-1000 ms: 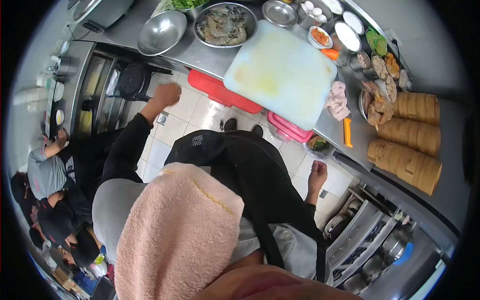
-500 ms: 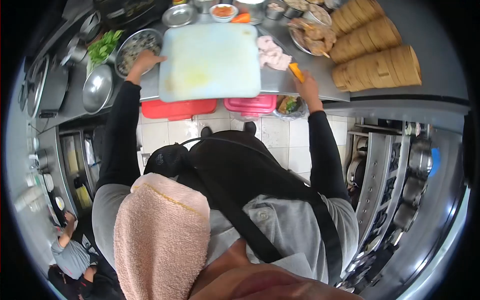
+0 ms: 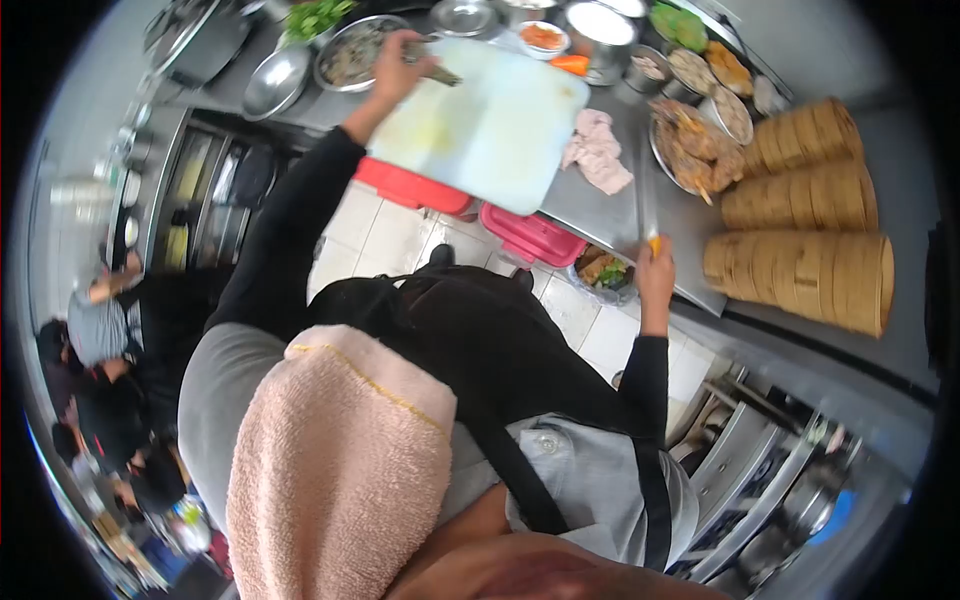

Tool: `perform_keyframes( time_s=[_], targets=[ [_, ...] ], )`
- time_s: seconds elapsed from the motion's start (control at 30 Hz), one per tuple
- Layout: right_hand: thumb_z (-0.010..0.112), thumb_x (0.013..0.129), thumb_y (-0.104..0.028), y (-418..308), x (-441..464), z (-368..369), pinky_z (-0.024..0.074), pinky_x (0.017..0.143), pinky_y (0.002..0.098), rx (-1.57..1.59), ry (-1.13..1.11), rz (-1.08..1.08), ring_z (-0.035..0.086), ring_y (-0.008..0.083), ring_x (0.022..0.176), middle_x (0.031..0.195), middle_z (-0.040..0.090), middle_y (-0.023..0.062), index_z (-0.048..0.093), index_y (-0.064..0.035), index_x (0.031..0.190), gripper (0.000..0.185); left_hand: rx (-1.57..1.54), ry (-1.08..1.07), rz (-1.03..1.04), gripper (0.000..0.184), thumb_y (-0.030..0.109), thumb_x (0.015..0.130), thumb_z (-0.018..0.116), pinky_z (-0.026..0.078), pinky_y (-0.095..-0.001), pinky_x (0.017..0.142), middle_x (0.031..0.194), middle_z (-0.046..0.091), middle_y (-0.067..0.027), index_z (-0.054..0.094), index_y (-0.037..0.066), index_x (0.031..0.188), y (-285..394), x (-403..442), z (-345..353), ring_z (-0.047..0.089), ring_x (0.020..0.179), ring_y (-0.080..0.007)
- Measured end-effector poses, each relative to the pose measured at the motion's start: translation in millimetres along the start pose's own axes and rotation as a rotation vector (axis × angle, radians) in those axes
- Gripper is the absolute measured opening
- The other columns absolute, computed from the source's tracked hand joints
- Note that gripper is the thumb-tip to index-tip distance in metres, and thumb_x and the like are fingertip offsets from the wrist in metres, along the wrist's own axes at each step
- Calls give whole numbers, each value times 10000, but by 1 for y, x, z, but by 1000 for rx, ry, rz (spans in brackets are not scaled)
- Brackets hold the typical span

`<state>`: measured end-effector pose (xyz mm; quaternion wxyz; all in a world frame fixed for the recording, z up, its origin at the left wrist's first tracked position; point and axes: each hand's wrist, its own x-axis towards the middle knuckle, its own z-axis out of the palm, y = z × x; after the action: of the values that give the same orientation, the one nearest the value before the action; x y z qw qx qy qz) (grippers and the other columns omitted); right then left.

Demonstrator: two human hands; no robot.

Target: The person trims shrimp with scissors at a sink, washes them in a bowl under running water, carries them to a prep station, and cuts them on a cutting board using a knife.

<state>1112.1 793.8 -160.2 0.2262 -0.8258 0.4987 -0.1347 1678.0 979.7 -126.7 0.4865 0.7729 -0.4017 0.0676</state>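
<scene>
My left hand (image 3: 400, 68) is closed on a small grey-brown piece of food (image 3: 440, 73), too blurred to name further, over the upper left corner of a white cutting board (image 3: 490, 130). Just left of that hand sits a metal bowl (image 3: 328, 76) with grey, dark-speckled food in it. At the counter's front edge, my right hand (image 3: 655, 268) grips a yellow-handled knife (image 3: 655, 245); its blade appears to point away from me. A crumpled pale pink cloth (image 3: 600, 152) lies between the board and the knife.
Bamboo steamers (image 3: 800, 270) are stacked on the right, beside a plate of cooked poultry (image 3: 695, 145). Bowls of ingredients line the back, including orange pieces (image 3: 542, 37). Red (image 3: 415, 190) and pink lidded bins (image 3: 530, 238) stand below the counter. Other people (image 3: 110, 320) are far left.
My left hand has come out of the metal bowl with a grey-brown piece and moved over the board. My right hand has drawn the knife away from the cloth. The view has turned.
</scene>
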Motion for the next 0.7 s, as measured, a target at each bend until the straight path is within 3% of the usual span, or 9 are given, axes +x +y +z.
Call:
perform_keyframes(
  time_s=[0.07,0.1,0.17,0.23,0.27,0.33,0.4,0.5,0.7],
  targets=[
    [555,1005,-357,-5,-19,-1,523,762,418,118,4,21,663,337,871,957,682,203,541,-47,1281,416,-387,-130,-601,454,234,798,864,558,-303,651,1012,642,-103,536,93,1079,29,-41,28,656,758,-135],
    [561,1015,-367,-5,-30,1,517,697,364,250,-46,57,643,251,787,895,667,140,558,-53,1249,392,-657,-161,-763,451,168,834,827,570,-283,630,998,684,-94,537,55,1161,17,-64,44,693,745,-157],
    [569,1038,-323,-14,-51,8,440,585,218,468,-123,66,509,41,670,783,559,-7,591,-51,1153,296,-642,-506,-658,420,259,852,815,578,-331,662,891,710,-102,604,78,1168,-35,-103,51,689,704,-179],
    [501,1050,-272,-34,-59,18,435,598,268,659,-283,65,528,112,647,756,580,28,606,-22,1032,272,254,-686,-23,374,354,906,732,584,-341,714,867,732,-103,694,77,1155,-43,-98,41,713,776,-206],
    [510,1040,-271,-54,-61,17,462,578,275,606,-318,37,568,129,638,789,607,41,612,-17,1046,275,237,-711,39,349,296,904,714,570,-355,743,907,724,-115,682,73,1171,-32,-122,40,704,818,-227],
    [534,1024,-310,-69,-57,41,512,537,292,831,-502,361,614,137,592,789,630,69,626,-9,1025,315,240,-692,198,324,181,899,676,544,-381,802,986,709,-139,659,66,1202,-4,-118,32,686,903,-268],
    [521,1029,-309,-96,-59,49,487,524,306,620,-526,283,589,139,570,763,617,64,622,-5,1012,321,256,-621,426,339,66,894,639,517,-407,861,1065,693,-162,635,58,1232,15,-87,34,667,987,-310],
    [539,1039,-341,-82,-45,89,471,495,296,571,-561,207,551,117,538,710,602,31,629,-8,1010,346,264,-526,170,333,350,870,724,564,-344,791,902,735,-111,748,123,1113,28,-100,43,715,840,-256],
    [595,1009,-229,-112,-50,84,475,590,275,631,-461,42,574,107,653,805,628,25,651,-34,1208,284,-183,-498,5,309,167,859,760,554,-331,819,1022,712,-98,735,118,1163,19,-122,40,697,890,-236]
  ],
)
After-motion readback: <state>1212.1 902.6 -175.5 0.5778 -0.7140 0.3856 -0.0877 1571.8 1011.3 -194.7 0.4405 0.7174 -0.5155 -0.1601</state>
